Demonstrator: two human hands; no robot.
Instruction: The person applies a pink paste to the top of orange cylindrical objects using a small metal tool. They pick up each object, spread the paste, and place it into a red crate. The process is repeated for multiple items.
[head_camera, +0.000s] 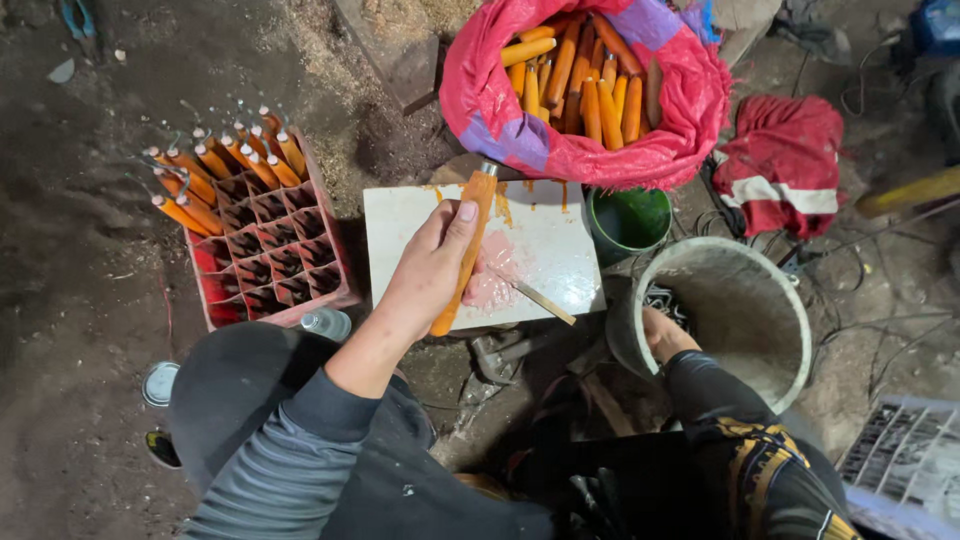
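Fingers of your left hand (432, 268) wrap around an orange wooden handle (464, 250), thumb laid along its shaft, holding it upright-tilted over the white board (560, 250). The handle's metal-collared end (488, 169) points far, toward the pink sack (600, 150); its rounded end sits near you, below your palm. Your right hand (665, 335) reaches down at the near left rim of the grey bucket (740, 310); its fingers are hidden, so you cannot tell whether they are curled or spread, or what they touch.

On the board lies a thin stick (545, 302), just right of your left hand, beside a pinkish smear. Orange drips mark the board's far edge. The sack stands far of the board, open and full of more orange handles (580, 80). A small green pot (628, 220) sits between the sack and the bucket. To the left, a red compartment crate (270, 260) holds finished handles (225, 165) with metal tips, standing only in its far rows; the near cells are bare. A clear plastic bottle (325, 323) lies just beside the crate's near right corner. A red cloth (785, 165) is bunched to the far right.
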